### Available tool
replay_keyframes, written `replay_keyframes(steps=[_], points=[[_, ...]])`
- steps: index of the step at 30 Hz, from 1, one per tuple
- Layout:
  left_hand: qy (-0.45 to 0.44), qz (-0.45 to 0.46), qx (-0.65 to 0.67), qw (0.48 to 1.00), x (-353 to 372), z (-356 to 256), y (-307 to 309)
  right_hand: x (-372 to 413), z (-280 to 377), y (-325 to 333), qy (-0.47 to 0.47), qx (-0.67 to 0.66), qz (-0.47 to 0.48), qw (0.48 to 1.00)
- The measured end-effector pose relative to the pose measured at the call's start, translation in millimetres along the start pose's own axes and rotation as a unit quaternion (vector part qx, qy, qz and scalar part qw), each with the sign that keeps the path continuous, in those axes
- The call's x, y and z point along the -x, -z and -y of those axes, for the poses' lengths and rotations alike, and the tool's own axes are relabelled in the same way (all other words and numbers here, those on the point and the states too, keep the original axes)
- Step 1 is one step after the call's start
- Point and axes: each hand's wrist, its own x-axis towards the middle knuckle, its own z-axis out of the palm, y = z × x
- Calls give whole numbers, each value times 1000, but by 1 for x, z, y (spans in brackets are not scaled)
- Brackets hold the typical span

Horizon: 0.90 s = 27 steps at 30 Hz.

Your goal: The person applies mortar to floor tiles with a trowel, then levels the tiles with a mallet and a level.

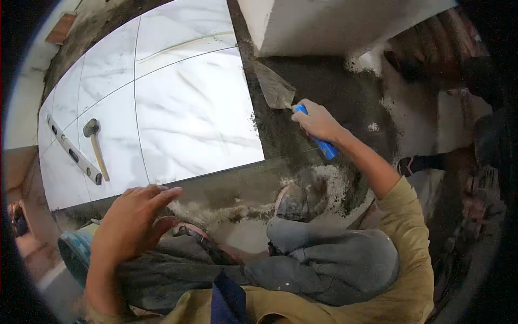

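My right hand (319, 121) is wrapped round the blue handle of a trowel (276, 86). The trowel's grey blade lies over the dark wet mortar (324, 81), just right of the edge of the laid tiles. My left hand (135, 216) hangs over my left knee near the tiles' front edge, fingers stretched out and nothing in them. White marbled tiles (199, 108) cover the floor ahead and to the left. On them rest a rubber mallet (93, 128) with a wooden handle and a spirit level (74, 151).
A blue-green bucket (78, 248) stands at my left side, partly behind my arm. A pale wall block (324, 27) juts in at the top. Another person's sandaled foot (410, 164) is at the right. My own shoe (291, 202) is beside the mortar.
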Motion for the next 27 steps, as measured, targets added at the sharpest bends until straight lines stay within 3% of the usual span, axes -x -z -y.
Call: replay_keyframes(steps=[2,3,5,11,18,22,27], points=[[-68,41,32,996,-11,8,0,-26,-37,-15,72,40,-55,995],[-62,37,34,997,-15,5,3,-27,-24,-13,79,42,-51,995],[-109,116,15,987,-22,-3,6,-25,2,-9,-11,-106,45,993],[-128,131,23,983,-26,-10,8,-76,34,-21,-99,-320,57,941],[-66,112,9,991,-20,1,4,-92,45,-12,-109,-331,68,935],[-86,112,27,990,-15,-2,7,-81,40,4,-81,-293,99,948],[-89,121,6,989,-12,-10,11,-77,37,-17,-88,-215,59,971]])
